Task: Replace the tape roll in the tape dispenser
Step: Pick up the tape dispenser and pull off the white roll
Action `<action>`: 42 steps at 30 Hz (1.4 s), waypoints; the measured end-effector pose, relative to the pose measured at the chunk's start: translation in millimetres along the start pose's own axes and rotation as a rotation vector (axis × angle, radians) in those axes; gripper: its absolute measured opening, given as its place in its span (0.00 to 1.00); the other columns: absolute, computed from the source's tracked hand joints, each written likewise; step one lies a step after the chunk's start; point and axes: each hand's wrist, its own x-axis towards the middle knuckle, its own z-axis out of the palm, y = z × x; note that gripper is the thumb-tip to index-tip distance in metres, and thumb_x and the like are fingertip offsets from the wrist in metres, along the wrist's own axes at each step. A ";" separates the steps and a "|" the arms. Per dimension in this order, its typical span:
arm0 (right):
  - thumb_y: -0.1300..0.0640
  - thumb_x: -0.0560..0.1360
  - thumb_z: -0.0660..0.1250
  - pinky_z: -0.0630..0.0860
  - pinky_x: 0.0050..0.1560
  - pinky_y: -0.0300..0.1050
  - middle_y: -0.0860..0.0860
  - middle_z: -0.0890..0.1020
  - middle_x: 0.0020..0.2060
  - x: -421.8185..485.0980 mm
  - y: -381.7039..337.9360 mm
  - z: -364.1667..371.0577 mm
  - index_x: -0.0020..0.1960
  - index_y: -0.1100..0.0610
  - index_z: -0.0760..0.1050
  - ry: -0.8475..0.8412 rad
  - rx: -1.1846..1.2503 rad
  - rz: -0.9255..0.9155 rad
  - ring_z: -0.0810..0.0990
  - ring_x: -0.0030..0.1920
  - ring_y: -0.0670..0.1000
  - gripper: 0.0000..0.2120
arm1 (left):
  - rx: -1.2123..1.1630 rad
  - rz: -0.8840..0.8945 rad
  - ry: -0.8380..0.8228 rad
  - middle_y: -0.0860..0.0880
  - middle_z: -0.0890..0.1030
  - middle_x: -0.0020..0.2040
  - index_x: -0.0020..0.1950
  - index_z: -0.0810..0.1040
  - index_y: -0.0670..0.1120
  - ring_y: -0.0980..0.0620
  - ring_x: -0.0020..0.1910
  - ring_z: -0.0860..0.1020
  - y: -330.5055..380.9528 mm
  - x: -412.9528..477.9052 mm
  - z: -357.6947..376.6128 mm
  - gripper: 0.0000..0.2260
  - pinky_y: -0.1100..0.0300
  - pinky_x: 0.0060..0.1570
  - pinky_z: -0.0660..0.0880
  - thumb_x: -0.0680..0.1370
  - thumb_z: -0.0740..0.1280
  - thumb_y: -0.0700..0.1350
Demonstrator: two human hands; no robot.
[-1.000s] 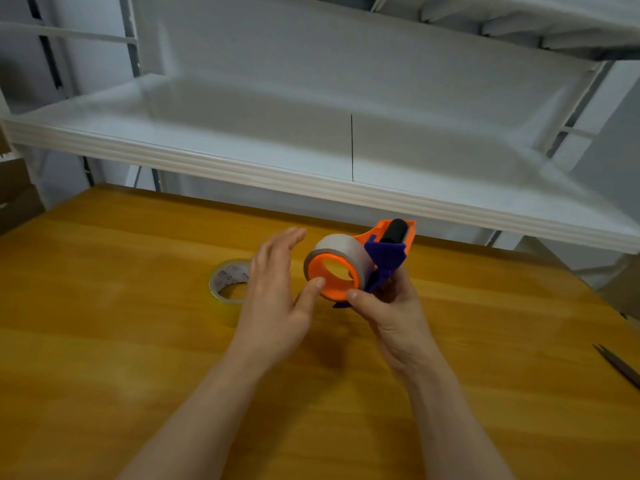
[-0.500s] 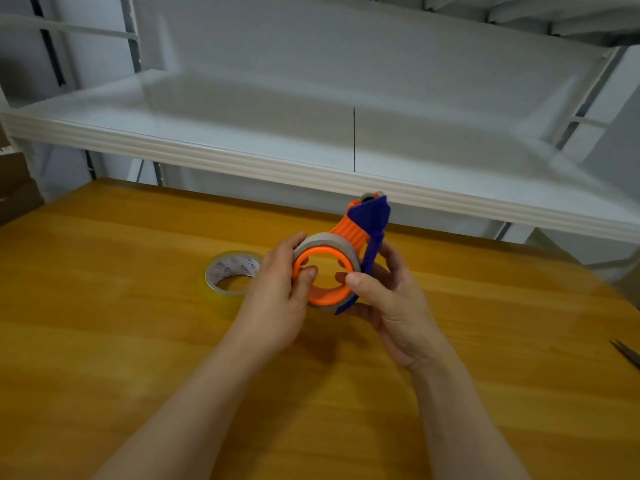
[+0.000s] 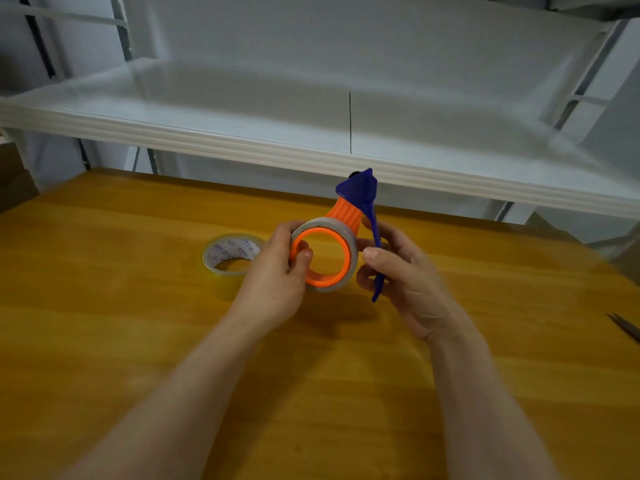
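Note:
An orange and blue tape dispenser (image 3: pixel 349 211) is held above the wooden table, its nose pointing up and away. A thin grey tape roll (image 3: pixel 337 226) sits on its orange hub. My left hand (image 3: pixel 277 275) grips the roll at its left rim, thumb hooked inside the hub opening. My right hand (image 3: pixel 398 275) holds the dispenser by its blue side plate from the right. A fuller clear tape roll (image 3: pixel 231 252) with a printed white core lies flat on the table, just left of my left hand.
The yellow wooden table (image 3: pixel 104 323) spreads around the hands. A white shelf edge (image 3: pixel 242 143) runs across above the table's far side. Dark scissor tips (image 3: pixel 625 327) poke in at the right edge.
My left hand went from open beside the roll to gripping its rim. The dispenser turned so its blue nose points upward, and it rose slightly.

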 end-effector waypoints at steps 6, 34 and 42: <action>0.54 0.70 0.71 0.79 0.44 0.43 0.49 0.85 0.47 0.7 3.5 4.9 0.61 0.50 0.78 -0.031 0.010 0.017 0.83 0.43 0.47 0.19 | -0.076 -0.011 -0.064 0.52 0.77 0.64 0.74 0.65 0.55 0.52 0.62 0.77 -0.2 -0.4 0.9 0.19 0.50 0.58 0.80 0.82 0.62 0.50; 0.54 0.68 0.74 0.80 0.40 0.47 0.55 0.86 0.46 7.0 15.2 -5.8 0.60 0.59 0.75 0.037 0.160 0.059 0.82 0.37 0.50 0.23 | -0.032 0.038 0.152 0.49 0.80 0.51 0.57 0.75 0.52 0.53 0.49 0.78 -9.9 1.9 -2.9 0.07 0.60 0.41 0.72 0.84 0.58 0.47; 0.55 0.68 0.77 0.81 0.43 0.47 0.65 0.82 0.52 6.4 14.6 -6.3 0.60 0.56 0.75 0.157 0.125 -0.026 0.83 0.40 0.52 0.23 | -0.100 -0.181 0.053 0.48 0.85 0.48 0.55 0.80 0.49 0.46 0.48 0.84 -10.0 -0.2 -7.2 0.07 0.39 0.47 0.82 0.82 0.63 0.45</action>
